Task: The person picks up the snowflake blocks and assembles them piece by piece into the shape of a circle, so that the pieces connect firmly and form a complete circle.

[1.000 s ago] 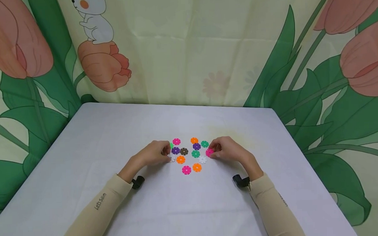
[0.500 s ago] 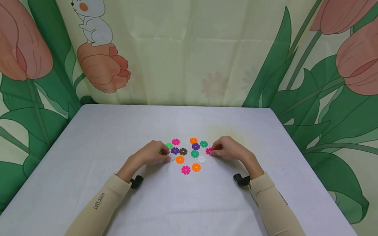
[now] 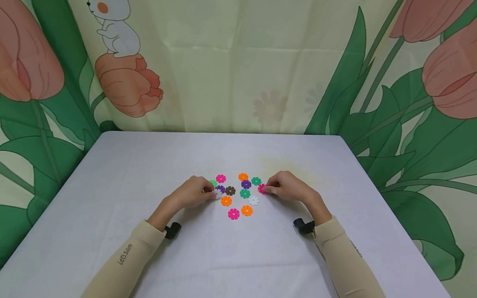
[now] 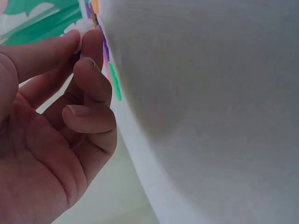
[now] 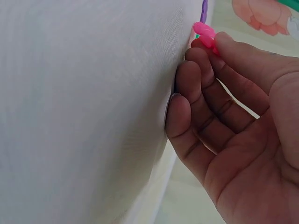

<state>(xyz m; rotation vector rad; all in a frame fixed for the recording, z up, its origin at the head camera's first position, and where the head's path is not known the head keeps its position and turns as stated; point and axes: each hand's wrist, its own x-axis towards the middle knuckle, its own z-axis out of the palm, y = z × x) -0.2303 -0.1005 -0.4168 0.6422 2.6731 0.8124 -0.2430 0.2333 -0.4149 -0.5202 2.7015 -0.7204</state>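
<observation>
Between thumb and index finger, my left hand (image 3: 193,192) pinches a white notched plastic disc (image 4: 84,25), a flower-shaped connecting piece. It is tilted and overlaps a purple disc (image 3: 221,188) in the head view. A light green disc (image 3: 213,183) lies just beyond the left fingertips. On the other side, my right hand (image 3: 289,186) pinches a pink disc (image 5: 204,30) at its edge. That hand's other fingers curl loosely close to the cloth. Nearest to it are a dark green disc (image 3: 256,181) and a flat white disc (image 3: 254,201).
Several more discs lie flat between the hands, among them a brown disc (image 3: 230,191), an orange disc (image 3: 226,201) and a pink disc (image 3: 233,214) nearer the front. A white cloth covers the table (image 3: 226,263). Behind it hangs a tulip-printed curtain (image 3: 236,79).
The white disc at my left fingertips has been raised and tilted, and now overlaps the purple one. My right hand still holds the pink disc, shifted only slightly.
</observation>
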